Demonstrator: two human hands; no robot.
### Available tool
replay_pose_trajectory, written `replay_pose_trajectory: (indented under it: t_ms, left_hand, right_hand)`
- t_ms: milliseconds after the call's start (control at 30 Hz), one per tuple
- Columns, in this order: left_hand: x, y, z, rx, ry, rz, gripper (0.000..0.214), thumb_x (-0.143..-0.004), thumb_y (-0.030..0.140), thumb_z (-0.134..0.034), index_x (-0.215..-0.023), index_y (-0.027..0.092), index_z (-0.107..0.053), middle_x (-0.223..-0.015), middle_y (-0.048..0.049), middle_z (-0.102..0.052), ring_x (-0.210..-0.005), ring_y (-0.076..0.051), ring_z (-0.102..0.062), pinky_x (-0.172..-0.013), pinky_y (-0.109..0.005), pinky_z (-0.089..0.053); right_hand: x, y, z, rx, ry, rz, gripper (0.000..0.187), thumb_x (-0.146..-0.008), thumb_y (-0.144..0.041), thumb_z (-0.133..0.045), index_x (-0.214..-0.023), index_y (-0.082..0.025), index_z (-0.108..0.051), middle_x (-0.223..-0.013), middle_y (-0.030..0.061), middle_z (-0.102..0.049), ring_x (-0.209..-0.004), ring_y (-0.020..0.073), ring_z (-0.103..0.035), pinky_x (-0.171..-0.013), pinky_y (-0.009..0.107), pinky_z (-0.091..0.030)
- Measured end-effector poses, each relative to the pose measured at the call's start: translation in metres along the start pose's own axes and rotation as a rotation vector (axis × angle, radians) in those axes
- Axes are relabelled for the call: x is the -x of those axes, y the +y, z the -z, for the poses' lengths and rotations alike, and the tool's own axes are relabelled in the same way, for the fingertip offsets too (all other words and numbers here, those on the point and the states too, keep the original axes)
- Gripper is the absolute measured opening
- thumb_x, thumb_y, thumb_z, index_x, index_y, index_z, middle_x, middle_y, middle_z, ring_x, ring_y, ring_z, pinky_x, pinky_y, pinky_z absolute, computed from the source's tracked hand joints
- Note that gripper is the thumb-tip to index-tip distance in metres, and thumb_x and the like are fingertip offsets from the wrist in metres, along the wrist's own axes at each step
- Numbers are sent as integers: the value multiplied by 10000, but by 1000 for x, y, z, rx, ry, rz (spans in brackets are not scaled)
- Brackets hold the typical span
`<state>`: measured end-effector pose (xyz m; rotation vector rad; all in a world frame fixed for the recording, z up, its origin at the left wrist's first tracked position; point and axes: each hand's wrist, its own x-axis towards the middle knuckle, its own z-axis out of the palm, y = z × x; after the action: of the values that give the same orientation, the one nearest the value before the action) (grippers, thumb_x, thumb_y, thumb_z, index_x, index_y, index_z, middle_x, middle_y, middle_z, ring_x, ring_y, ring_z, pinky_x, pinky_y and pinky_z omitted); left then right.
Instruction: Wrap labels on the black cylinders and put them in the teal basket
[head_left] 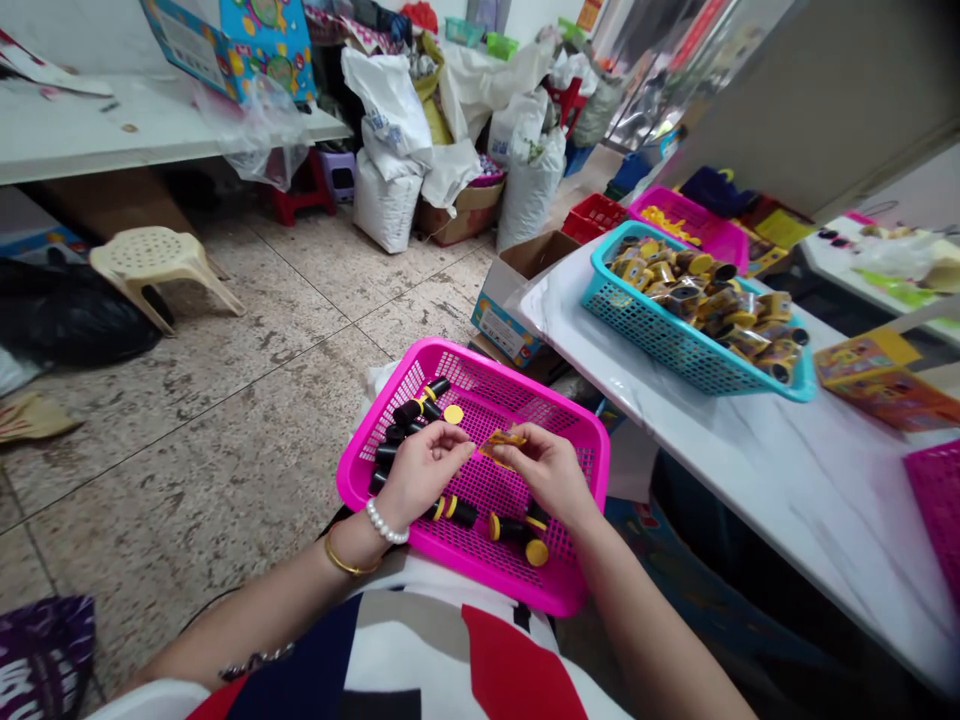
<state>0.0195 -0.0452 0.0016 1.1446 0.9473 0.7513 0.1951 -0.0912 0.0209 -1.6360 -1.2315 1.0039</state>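
Observation:
A pink plastic basket (480, 362) rests on my lap. Above it, my right hand (551, 470) pinches a small yellow-brown printed wrapper (501, 446) between thumb and fingers. My left hand (426, 465) is just left of the wrapper, thumb and fingertips pressed together; whatever is between them, if anything, is too small to make out. Several black cylinders with yellow ends lie in the basket, among them a black cylinder (465, 515) below my hands. A loose-looking yellow disc (453, 414) sits near the far side, and another yellow disc (536, 552) at the near side.
To my right, a white marbled table (660, 420) carries a blue basket (652, 340) heaped with wrapped cylinders. An open cardboard box (502, 320) stands by its corner. Beige stool (150, 245), white sacks (386, 195) and a black bag (67, 320) are on the floor.

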Motion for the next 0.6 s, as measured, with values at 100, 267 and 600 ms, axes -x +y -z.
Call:
replay_pose_trajectory:
  t_ms: [100, 267, 600]
  left_hand:
    - [2, 1, 0, -9, 59, -49, 222, -804, 369, -629, -834, 150, -631, -633, 21, -568, -519, -82, -463, -479, -203, -351]
    - [8, 3, 2, -114, 133, -194, 201, -843, 344, -596, -820, 156, -662, -725, -16, -629, -633, -113, -542, -594, -229, -435]
    - [8, -1, 1, -273, 136, -329, 101, -777, 265, -675, -767, 169, -704, -782, -47, -628, -712, -152, -574, -634, -256, -460]
  right_hand:
    - [5, -8, -9, -85, -58, -29, 174, -777, -356, -646, -744, -185, -646, -766, 44, -711, -749, 194, -663, -708, 315, -529]
    - [5, -5, -17, -19, -60, -27, 206, -794, -362, -627, -720, -170, -638, -654, 11, -632, -605, 141, -567, -578, 250, -450]
    - [8, -3, -27, 334, -45, 154, 186, -858, -298, -559, -709, -187, -575, -601, -26, -517, -565, 118, -452, -540, 222, -345]
